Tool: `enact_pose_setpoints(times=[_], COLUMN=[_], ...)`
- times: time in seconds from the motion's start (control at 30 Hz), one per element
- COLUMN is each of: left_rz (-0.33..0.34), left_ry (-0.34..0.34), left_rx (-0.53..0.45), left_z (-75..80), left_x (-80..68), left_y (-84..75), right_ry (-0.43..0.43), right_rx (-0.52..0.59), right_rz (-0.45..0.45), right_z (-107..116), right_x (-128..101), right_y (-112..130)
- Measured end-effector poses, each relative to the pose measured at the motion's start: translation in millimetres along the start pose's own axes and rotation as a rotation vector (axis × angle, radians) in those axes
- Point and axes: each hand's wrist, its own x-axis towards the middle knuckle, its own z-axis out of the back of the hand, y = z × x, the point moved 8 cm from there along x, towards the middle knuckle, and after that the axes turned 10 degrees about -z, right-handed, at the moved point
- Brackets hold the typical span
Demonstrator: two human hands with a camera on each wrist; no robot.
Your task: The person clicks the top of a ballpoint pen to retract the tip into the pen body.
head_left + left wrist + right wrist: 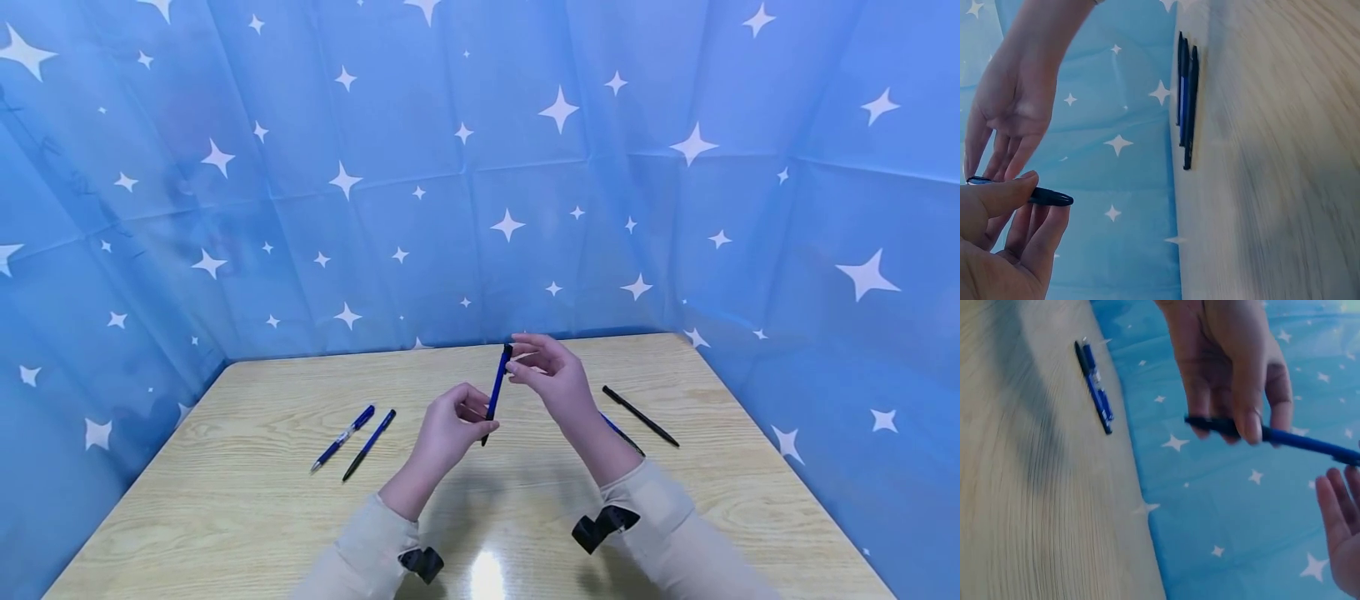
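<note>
A slim blue pen [497, 386] with black ends is held tilted above the wooden table, its clip end uppermost. My left hand [450, 425] pinches it near the lower black end between thumb and fingers, as the right wrist view shows with the pen's black part [1219, 425]. My right hand [557, 379] is at the clip end, its thumb right beside the clip and its fingers loosely extended around the top. In the left wrist view, the pen's dark end [1052, 197] juts out past the left thumb.
On the table [225, 500] to the left lie a blue pen with a pale printed band [342, 439] and a blue-and-black pen [369, 446]. Several pens lie to the right, including a black one [640, 415] and a blue one [622, 435] partly behind my forearm. A starry blue curtain [420, 225] stands behind.
</note>
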Motion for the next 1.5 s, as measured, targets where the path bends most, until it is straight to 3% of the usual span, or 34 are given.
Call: enact_pose_setpoints(times=[0.23,0.43,0.63,0.87,1.07,1.2,1.37,1.5], left_rz=[0.02,0.067,0.108,0.162,0.189,0.198,0.213,0.235], left_ry=[-0.005,-0.006,0.017,0.072,0.107,0.135,0.176,0.2], left_rx=[0.058,0.123,0.19,0.259,0.323,0.416,0.515,0.536], left_z=[16.5,32.9,47.3,58.6,63.8,65.8,67.7,69.3], left_x=[-1.4,-3.7,-10.2,-15.6,-18.2,-18.6,-19.6,-20.8], left_y=[14.6,28.7,44.8,65.3,74.8,80.2,87.6,93.0], right_ry=[0.021,0.051,0.133,0.28,0.367,0.43,0.479,0.511], right_rx=[-0.278,-0.406,-0.519,-0.661,-0.722,-0.764,-0.73,-0.695], right_rz=[-0.034,-0.12,-0.16,-0.131,-0.133,-0.121,-0.146,-0.16], right_z=[14.2,25.5,31.3,33.2,35.4,33.0,28.4,23.0], right_x=[0.1,-1.7,-6.6,-15.9,-24.9,-30.6,-40.1,-46.6], right_y=[-3.7,-13.8,-25.4,-46.2,-59.7,-64.7,-66.9,-66.0])
